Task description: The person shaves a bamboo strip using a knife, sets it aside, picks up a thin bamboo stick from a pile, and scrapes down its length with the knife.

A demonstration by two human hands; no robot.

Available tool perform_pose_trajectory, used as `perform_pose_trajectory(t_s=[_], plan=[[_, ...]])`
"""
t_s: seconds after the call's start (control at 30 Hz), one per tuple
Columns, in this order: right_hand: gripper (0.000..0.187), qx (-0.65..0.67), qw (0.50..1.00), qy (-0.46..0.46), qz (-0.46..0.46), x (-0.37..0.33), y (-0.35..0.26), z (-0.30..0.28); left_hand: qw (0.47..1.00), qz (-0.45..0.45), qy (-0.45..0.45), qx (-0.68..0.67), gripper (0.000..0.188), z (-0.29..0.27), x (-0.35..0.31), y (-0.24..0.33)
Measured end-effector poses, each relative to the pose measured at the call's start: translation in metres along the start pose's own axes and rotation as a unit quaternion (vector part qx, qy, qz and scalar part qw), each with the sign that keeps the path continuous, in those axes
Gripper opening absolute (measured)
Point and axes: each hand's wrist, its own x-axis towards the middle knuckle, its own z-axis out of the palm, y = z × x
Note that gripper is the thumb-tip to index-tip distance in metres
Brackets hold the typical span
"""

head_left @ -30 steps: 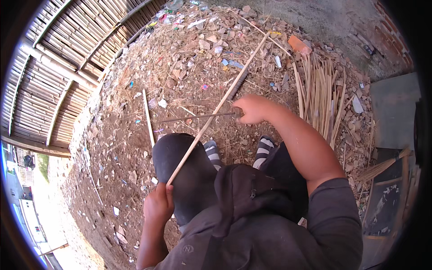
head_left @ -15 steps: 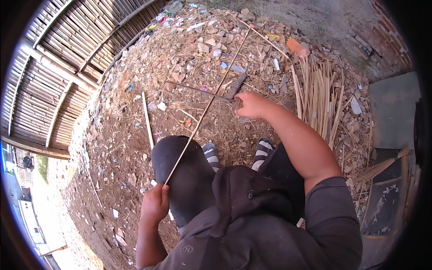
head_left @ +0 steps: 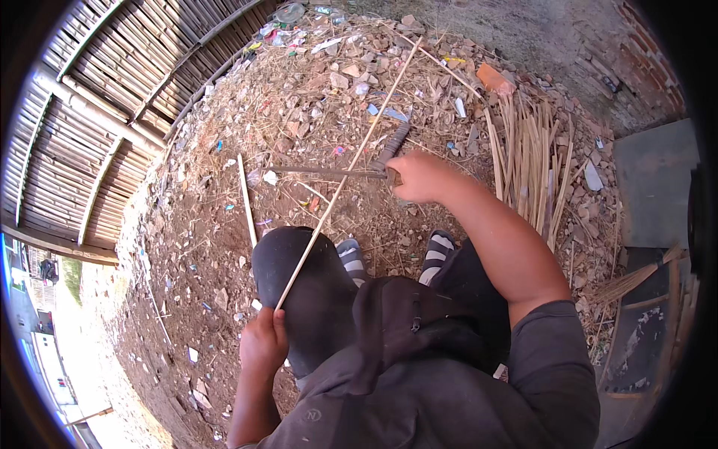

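In left hand (head_left: 263, 343), thin stick (head_left: 324, 218)

There are two hands, one left hand (head_left: 263, 342) and one right hand (head_left: 416, 178), with one split-bamboo strip (head_left: 350, 170) and one narrow metal blade (head_left: 318, 171) between them. One dark ribbed grip (head_left: 396, 141) shows; whether it belongs to the blade cannot be told. Two striped socks (head_left: 350, 259) appear. Of loose bamboo pieces, one long slat (head_left: 246, 200) and one short sliver (head_left: 313, 192) lie on the ground. One pile of bamboo strips (head_left: 529, 161) overlaps too much to count, beside one orange brick piece (head_left: 493, 77), one bundle of thin sticks (head_left: 634, 278) and one grey panel (head_left: 657, 183).
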Motion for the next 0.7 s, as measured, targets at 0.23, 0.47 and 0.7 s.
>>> perform_pose_trajectory(t_s=[0.23, 0.47, 0.7], plan=[[0.028, 0.038, 0.999, 0.0, -0.03, 0.003, 0.015, 0.011, 1.0, 0.012, 0.009, -0.01, 0.03, 0.01, 0.005, -0.005], [0.027, -0.033, 0.998, -0.03, -0.051, -0.006, -0.03, 0.005, 1.0, -0.01, -0.009, 0.0, 0.03, 0.007, -0.004, -0.007], [0.039, 0.027, 0.997, 0.027, 0.07, 0.002, 0.029, -0.003, 1.0, 0.003, 0.014, 0.02, 0.03, 0.007, 0.0, -0.005]])
